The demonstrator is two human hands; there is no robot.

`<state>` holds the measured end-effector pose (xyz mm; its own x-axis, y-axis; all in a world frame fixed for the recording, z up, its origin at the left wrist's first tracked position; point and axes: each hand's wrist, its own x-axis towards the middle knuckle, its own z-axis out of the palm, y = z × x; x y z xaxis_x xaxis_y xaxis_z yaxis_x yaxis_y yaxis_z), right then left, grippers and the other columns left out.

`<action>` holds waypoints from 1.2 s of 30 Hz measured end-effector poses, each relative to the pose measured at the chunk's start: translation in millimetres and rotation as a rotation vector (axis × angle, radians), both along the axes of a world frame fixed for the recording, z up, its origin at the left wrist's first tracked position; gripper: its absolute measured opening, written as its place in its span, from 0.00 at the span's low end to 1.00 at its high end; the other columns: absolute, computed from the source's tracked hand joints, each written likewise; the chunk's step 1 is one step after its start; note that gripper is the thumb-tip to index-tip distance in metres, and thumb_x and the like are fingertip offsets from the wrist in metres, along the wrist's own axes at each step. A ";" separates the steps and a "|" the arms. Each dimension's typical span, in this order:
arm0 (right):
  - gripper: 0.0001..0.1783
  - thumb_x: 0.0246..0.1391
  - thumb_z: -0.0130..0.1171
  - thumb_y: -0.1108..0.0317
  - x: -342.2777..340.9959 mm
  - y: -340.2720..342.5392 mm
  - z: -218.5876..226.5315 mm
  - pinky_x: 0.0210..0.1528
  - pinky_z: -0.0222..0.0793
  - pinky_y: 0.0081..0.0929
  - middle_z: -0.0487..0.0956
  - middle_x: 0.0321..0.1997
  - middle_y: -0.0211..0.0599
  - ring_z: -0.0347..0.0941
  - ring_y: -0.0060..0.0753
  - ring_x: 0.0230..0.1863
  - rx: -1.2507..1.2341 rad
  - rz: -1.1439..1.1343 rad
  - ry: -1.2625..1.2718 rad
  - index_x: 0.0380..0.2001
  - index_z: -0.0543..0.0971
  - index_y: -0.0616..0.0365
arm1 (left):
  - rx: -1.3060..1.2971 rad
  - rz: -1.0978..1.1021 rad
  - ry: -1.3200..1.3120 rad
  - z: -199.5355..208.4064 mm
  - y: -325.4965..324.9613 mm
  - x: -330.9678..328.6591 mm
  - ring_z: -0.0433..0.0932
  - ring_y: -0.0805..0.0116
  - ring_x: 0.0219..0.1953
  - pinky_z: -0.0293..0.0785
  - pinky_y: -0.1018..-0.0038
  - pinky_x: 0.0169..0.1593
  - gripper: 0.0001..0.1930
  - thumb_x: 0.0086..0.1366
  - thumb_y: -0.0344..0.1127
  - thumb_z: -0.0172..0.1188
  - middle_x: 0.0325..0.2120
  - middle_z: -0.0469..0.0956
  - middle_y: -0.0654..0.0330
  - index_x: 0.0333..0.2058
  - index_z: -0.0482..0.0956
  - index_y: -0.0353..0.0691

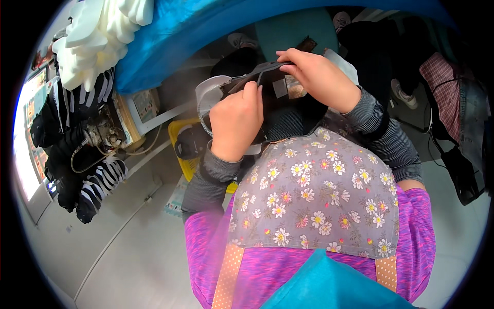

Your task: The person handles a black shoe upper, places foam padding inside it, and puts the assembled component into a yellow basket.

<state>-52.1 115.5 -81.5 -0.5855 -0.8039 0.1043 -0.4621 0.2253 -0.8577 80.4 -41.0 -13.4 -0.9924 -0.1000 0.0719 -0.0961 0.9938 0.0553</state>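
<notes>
Blue sheet (154,49) along far edge, floor (139,257) open lower left, cap (296,122) between left hand (234,123) and right hand (323,78), each pinching it.

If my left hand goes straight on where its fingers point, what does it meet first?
Most likely the far edge of the dark cap, just ahead of the left hand's fingers, though the depth there is unclear.

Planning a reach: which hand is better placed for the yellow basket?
Probably the left hand: it is nearer the basket, while the right hand is farther across. Both hold the cap, so either would need freeing.
</notes>
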 end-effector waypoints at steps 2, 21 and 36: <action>0.13 0.63 0.54 0.68 -1.3 0.8 -1.4 0.46 0.75 0.33 0.81 0.44 0.49 0.78 0.50 0.44 -0.004 0.004 -0.083 0.48 0.75 0.63 | 0.004 -0.046 -0.063 2.0 -1.5 2.0 0.77 0.59 0.18 0.69 0.66 0.21 0.06 0.64 0.37 0.62 0.15 0.74 0.58 0.32 0.77 0.43; 0.11 0.57 0.60 0.60 -4.1 -1.1 25.6 0.36 0.74 0.38 0.78 0.29 0.40 0.78 0.46 0.35 0.145 0.107 0.305 0.36 0.75 0.56 | -0.013 -0.118 0.092 2.2 -15.0 -8.3 0.74 0.62 0.17 0.66 0.69 0.20 0.12 0.57 0.40 0.70 0.14 0.73 0.61 0.23 0.75 0.44; 0.15 0.54 0.62 0.57 -3.9 -11.6 29.4 0.38 0.76 0.34 0.79 0.29 0.39 0.79 0.44 0.34 0.037 0.195 0.387 0.30 0.82 0.59 | 0.083 -0.004 0.193 -0.6 -23.6 1.7 0.74 0.62 0.21 0.67 0.67 0.23 0.13 0.54 0.41 0.72 0.18 0.74 0.61 0.24 0.76 0.44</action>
<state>-56.0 103.9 -52.1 -0.3456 -0.9031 0.2550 -0.7850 0.1293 -0.6058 82.1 -64.7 -14.0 -0.9613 -0.1093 0.2528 -0.0715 0.9854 0.1544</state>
